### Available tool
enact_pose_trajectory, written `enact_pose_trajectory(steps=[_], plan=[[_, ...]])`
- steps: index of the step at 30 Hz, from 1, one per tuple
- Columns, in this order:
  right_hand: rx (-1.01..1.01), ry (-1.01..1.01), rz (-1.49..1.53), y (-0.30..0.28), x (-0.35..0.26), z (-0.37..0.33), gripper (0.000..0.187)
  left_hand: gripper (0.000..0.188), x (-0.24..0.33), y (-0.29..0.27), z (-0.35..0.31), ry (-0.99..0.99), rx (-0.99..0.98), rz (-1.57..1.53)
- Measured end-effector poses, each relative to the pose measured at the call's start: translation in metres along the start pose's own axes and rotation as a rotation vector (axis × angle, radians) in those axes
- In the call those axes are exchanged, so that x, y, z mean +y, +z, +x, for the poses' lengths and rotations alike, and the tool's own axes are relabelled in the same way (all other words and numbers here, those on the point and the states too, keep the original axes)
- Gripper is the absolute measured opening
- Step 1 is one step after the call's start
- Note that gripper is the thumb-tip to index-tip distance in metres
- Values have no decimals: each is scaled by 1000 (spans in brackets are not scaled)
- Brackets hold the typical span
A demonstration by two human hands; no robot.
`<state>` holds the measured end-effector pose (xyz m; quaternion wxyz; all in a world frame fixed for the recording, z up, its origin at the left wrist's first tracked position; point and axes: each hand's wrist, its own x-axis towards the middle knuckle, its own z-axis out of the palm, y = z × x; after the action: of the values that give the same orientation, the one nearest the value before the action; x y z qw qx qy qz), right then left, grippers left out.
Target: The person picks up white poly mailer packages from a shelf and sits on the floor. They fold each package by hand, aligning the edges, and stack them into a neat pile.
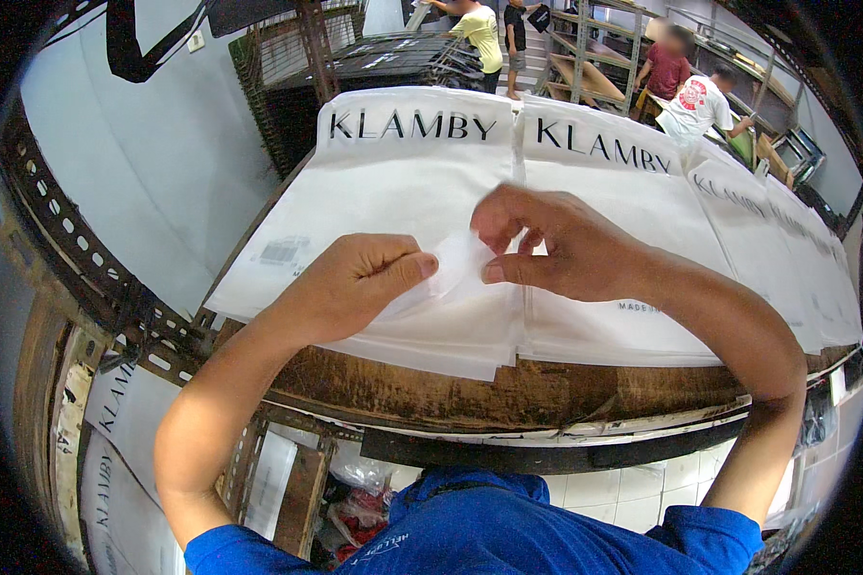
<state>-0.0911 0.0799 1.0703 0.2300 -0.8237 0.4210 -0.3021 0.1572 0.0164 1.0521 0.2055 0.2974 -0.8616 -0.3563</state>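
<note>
White plastic packaging bags (422, 187) with dark printing lie flat in overlapping rows along the wooden table. My left hand (360, 278) is closed in a fist, thumb pressed down, around a bunched bit of thin white plastic bag (460, 264). That bit stands up between my hands, over the nearest bag in front of me. My right hand (556, 244) is just to its right, thumb and bent forefinger apart at the plastic's edge; I cannot tell whether they touch it. Part of what the left fist grips is hidden inside it.
The worn wooden table edge (451, 398) runs between me and the bags. A perforated metal post (77, 240) stands at left. More printed bags (115, 470) lie low on the left. Dark stacked frames (393, 67), metal shelves (594, 53) and several people are at the back.
</note>
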Motion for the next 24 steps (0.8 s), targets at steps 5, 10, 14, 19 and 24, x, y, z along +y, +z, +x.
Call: enact_pose_trajectory(steps=[5,10,14,19,24], plan=[[116,-203,-217,-4,-9,-1,36,27,-10,-2,5,-55,291,-36],[-247,-265,-233,4,0,-6,39,23,-12,2,6,-65,336,-71],[-230,-165,-201,14,7,0,32,25,-6,0,4,-95,310,-83],[-248,-53,-35,15,13,12,24,26,-12,-10,1,-84,107,-81],[-166,-81,-52,11,10,19,28,31,-10,-12,-3,110,-108,-58]])
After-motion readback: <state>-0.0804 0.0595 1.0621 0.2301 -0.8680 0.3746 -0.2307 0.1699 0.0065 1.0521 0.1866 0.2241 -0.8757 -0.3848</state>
